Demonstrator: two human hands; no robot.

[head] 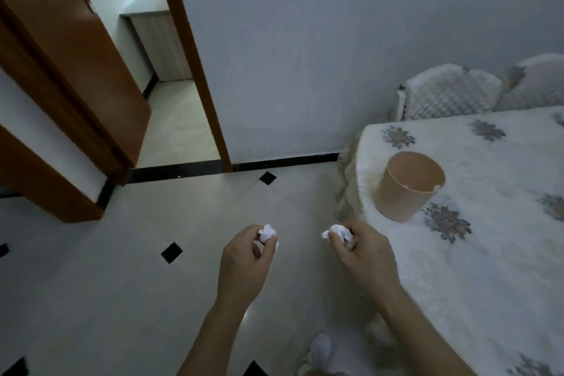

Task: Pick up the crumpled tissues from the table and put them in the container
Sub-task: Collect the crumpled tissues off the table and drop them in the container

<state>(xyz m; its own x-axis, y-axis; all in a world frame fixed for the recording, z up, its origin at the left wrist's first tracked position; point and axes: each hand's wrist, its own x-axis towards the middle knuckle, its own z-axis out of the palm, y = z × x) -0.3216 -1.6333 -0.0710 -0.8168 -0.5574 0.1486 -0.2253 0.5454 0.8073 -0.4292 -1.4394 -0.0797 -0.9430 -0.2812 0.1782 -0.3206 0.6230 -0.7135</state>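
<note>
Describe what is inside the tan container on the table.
The container shows bare inner wall and a small pale bit at its right rim; its near wall hides the bottom.

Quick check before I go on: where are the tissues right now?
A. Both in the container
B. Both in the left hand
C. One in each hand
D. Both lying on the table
C: the left hand pinches one tissue and the right hand pinches the other tissue, both short of the container on the table.
</note>
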